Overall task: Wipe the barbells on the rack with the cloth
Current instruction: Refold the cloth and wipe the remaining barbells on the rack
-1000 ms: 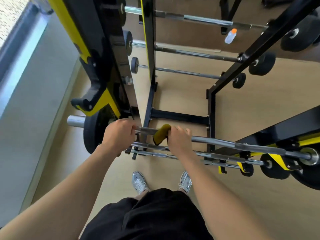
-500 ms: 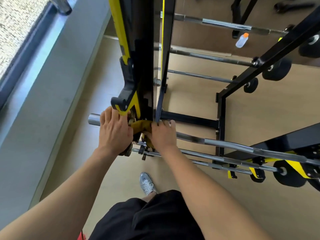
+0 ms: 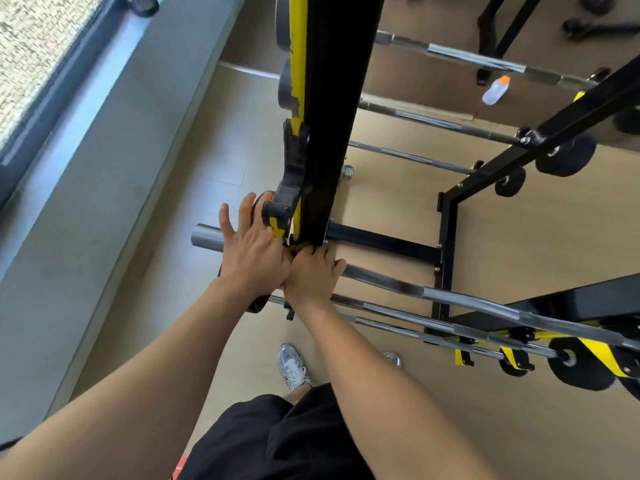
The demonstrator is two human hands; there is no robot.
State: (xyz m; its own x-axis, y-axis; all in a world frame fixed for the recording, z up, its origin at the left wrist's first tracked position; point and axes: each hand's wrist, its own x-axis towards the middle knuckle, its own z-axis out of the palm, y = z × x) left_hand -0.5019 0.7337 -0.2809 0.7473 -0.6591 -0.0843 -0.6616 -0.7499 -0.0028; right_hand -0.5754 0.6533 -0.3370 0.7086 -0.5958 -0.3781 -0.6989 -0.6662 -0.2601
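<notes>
A long steel barbell (image 3: 450, 297) lies across the black and yellow rack (image 3: 332, 126), its bare sleeve end (image 3: 206, 233) sticking out to the left. My left hand (image 3: 251, 251) rests flat on the black weight plate at that end, fingers spread. My right hand (image 3: 311, 271) is closed on the bar right beside the rack's upright, pressing a yellow cloth (image 3: 298, 247) of which only a small edge shows. Two thinner barbells (image 3: 398, 318) sit on lower hooks just below.
More barbells (image 3: 433, 121) hang on the far side of the rack. A plastic bottle with an orange cap (image 3: 496, 90) lies on the wooden floor beyond. A grey ledge and window (image 3: 69, 98) run along the left. My shoes (image 3: 292, 365) stand below the bars.
My right hand slid the cloth leftward along the bar, up against the upright. My left hand opened from gripping the bar and now lies flat on the plate. The camera shifted left.
</notes>
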